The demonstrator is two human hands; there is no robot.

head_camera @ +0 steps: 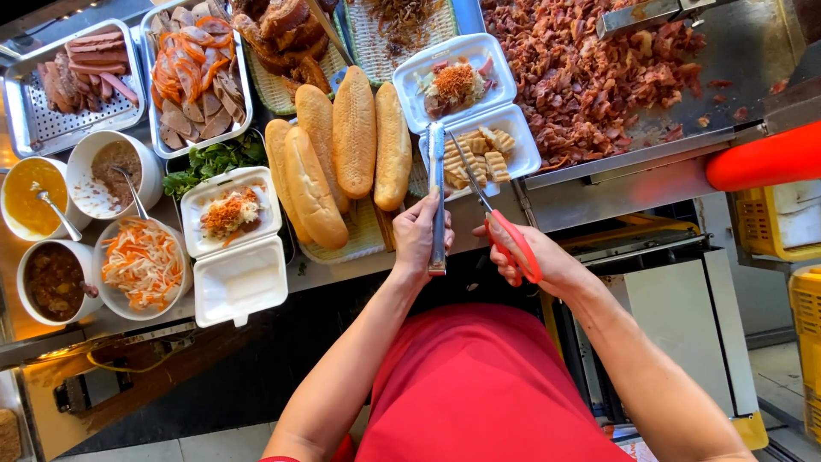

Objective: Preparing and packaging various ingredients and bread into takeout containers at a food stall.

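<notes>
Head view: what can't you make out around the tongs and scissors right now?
- Tongs tips: too small to tell whether they grip the sliced food in the foam box.
- Right hand: fingers hidden in the red scissors handles.
- Griddle with chopped meat: cut off by the top edge.

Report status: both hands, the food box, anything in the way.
Left hand grips metal tongs. Right hand holds red-handled scissors. Open foam box ahead, unobstructed.

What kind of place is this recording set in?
Probably a street food sandwich stall: baguettes stacked on the counter, chopped meat on a griddle, and open foam takeaway boxes being filled.
</notes>
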